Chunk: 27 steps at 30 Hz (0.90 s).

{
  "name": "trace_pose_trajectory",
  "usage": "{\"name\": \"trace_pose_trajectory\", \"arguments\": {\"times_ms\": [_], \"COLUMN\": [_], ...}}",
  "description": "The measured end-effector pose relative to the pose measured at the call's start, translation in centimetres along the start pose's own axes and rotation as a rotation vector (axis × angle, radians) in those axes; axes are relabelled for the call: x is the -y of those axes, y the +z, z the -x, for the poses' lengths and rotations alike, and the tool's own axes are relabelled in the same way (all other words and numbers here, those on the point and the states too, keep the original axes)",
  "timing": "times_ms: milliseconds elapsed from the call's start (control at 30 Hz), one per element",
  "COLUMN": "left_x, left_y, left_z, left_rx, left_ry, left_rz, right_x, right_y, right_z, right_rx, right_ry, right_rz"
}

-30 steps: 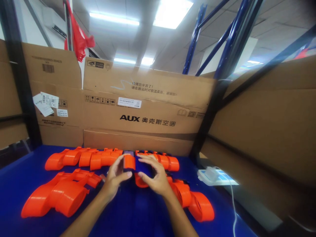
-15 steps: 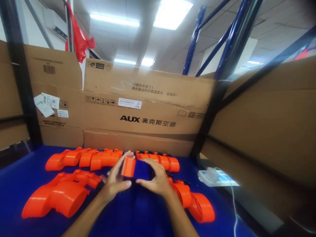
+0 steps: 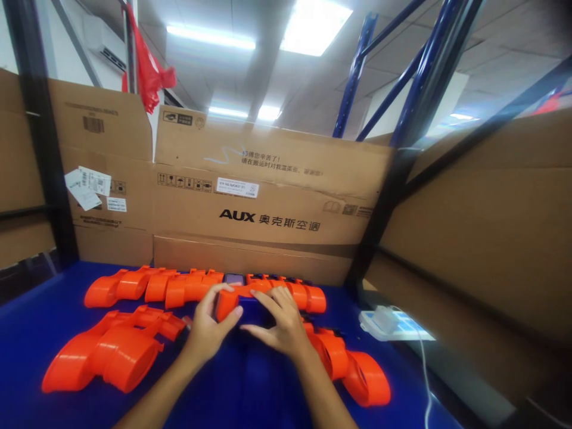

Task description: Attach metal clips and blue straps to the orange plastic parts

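Note:
Between my hands, above the blue tabletop, is an orange plastic part (image 3: 227,302) with a curved face. My left hand (image 3: 209,325) grips its left end, fingers behind and thumb at its front edge. The fingers of my right hand (image 3: 283,319) reach its upper right side, with the thumb spread lower down. A dark blue patch (image 3: 255,311) shows between the right thumb and fingers; I cannot tell whether it belongs to the part or is the table behind. Similar orange parts lie left (image 3: 127,351) and right (image 3: 364,375) of my forearms.
Rows of orange parts line the back left (image 3: 154,285) and back right (image 3: 308,296), with a small dark rectangular object (image 3: 235,279) between them. A white power strip (image 3: 397,325) with a cable is at right. Cardboard panels (image 3: 268,196) and dark posts (image 3: 375,208) enclose the blue table (image 3: 250,393).
The orange part has turned in my hands, so more of its upper side shows toward the right. My right fingers have shifted over its top. The view has moved slightly.

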State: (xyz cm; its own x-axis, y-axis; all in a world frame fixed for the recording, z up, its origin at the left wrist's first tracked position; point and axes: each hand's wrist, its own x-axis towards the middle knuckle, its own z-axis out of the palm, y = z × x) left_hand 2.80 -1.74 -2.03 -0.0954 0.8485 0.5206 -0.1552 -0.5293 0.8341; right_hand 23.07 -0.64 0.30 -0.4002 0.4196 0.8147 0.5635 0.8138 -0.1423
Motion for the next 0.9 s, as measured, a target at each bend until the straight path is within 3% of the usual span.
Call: {"name": "trace_pose_trajectory", "arguments": {"times_ms": [200, 333, 500, 667, 800, 900], "left_x": [0.0, -0.1, 0.3, 0.6, 0.7, 0.9], "left_y": [0.0, -0.1, -0.2, 0.0, 0.1, 0.1], "left_z": [-0.1, 0.0, 0.1, -0.1, -0.3, -0.5], "left_rx": [-0.02, 0.029, 0.116, 0.248, 0.164, 0.064], "left_ry": [-0.008, -0.04, -0.089, -0.17, -0.129, -0.131], "left_rz": [0.012, 0.073, 0.286, 0.326, 0.277, 0.254], "right_x": [0.1, 0.2, 0.2, -0.1, -0.3, -0.3], "right_y": [0.3, 0.3, 0.1, 0.6, 1.4, 1.9], "right_z": [0.0, 0.1, -0.4, -0.8, -0.4, -0.1], "right_rx": [0.002, -0.009, -0.055, 0.043, 0.103, 0.104], "right_ry": [0.003, 0.041, 0.235, 0.488, 0.658, 0.697], "right_rz": [0.006, -0.041, -0.346, -0.739, -0.862, -0.867]}}
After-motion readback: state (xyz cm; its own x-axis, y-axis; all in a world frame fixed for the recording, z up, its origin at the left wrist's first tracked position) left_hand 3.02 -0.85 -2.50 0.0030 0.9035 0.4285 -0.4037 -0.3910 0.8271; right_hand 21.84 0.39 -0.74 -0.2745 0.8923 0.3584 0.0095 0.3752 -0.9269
